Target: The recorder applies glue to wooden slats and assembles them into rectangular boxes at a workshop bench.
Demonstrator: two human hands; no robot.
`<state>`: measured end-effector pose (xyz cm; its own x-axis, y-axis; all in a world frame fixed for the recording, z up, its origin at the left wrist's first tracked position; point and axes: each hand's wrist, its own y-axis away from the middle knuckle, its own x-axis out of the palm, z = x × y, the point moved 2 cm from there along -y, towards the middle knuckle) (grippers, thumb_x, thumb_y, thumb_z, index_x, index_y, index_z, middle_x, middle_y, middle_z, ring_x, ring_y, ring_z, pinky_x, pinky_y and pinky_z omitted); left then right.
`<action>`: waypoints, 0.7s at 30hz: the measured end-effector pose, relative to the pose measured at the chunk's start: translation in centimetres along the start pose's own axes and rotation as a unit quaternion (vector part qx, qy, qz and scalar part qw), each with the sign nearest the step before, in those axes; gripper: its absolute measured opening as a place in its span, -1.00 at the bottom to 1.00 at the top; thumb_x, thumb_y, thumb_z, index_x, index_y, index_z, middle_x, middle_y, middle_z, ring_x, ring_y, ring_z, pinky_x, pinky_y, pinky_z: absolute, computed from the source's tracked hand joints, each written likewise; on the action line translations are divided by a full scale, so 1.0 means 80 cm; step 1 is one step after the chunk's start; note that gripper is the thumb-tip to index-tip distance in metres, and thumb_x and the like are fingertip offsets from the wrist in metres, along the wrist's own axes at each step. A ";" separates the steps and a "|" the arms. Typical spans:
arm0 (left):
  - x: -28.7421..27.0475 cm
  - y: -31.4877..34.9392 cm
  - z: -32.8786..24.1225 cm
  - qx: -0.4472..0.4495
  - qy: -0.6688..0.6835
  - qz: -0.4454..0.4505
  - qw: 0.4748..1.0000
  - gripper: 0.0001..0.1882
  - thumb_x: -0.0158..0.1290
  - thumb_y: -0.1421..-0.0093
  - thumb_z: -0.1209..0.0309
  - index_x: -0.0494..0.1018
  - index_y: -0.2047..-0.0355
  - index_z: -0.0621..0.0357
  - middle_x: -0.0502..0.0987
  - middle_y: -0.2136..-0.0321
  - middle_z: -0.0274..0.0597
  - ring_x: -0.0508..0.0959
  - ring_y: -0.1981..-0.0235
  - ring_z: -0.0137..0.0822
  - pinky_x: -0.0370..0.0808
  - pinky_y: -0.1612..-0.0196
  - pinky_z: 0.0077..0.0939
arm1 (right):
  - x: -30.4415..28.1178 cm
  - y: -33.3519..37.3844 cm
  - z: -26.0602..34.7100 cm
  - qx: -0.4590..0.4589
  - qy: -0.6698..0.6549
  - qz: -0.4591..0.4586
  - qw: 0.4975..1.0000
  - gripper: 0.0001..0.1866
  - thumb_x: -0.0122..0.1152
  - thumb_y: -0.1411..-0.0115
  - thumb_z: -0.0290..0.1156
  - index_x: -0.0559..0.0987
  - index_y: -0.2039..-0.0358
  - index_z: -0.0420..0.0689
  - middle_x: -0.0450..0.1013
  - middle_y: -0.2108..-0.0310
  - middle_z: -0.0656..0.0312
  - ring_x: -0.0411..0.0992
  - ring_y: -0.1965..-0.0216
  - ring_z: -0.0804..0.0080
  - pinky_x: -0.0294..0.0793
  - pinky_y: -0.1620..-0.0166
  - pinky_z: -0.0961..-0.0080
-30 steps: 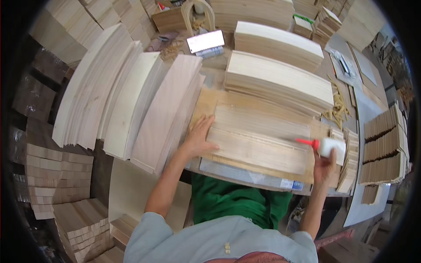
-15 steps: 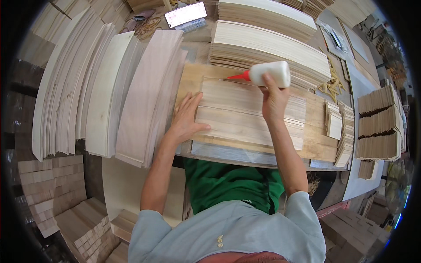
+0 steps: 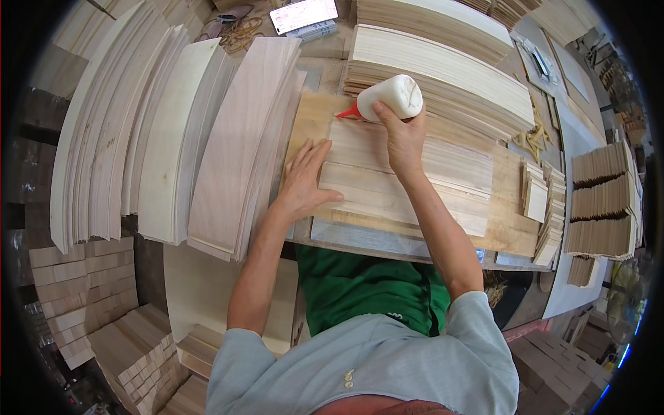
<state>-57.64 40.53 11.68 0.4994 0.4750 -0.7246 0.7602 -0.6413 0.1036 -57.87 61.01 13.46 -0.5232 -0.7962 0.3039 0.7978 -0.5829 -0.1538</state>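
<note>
My right hand point(image 3: 402, 135) grips a white glue bottle point(image 3: 394, 97) with a red nozzle, tipped so the nozzle touches the far left corner of the top wooden slat point(image 3: 415, 173). My left hand point(image 3: 304, 181) lies flat, fingers spread, on the left end of the same layer of pale slats. The slats lie side by side on a plywood board point(image 3: 508, 221) on the workbench.
Long curved veneer sheets point(image 3: 228, 138) lean in stacks at the left. Tall piles of pale slats point(image 3: 449, 69) stand behind the board. Small wood pieces point(image 3: 536, 197) and brown stacks point(image 3: 598, 200) sit right. A phone point(image 3: 303, 14) lies at the far edge. Wood blocks point(image 3: 83, 304) are piled below left.
My right hand carried the glue bottle from the right end of the slats to their far left corner and tipped the nozzle down. My left hand stayed pressed on the slats.
</note>
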 end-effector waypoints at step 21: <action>0.005 -0.002 0.001 0.023 -0.032 -0.016 0.999 -0.03 0.34 0.18 0.29 0.13 -0.25 0.19 0.13 -0.27 -0.03 0.00 -0.34 -0.03 -0.04 -0.33 -0.12 | -0.204 0.060 0.124 0.045 -0.150 -0.139 0.978 -0.57 0.27 -0.11 -0.38 0.38 0.03 -0.19 0.42 0.11 0.14 0.45 0.08 0.25 0.59 0.10 0.13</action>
<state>-57.57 40.78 11.33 0.4470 0.4567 -0.7692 0.7541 -0.6549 0.0494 -42.53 72.82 17.07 -0.6228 -0.5183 0.5860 0.6677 -0.7426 0.0527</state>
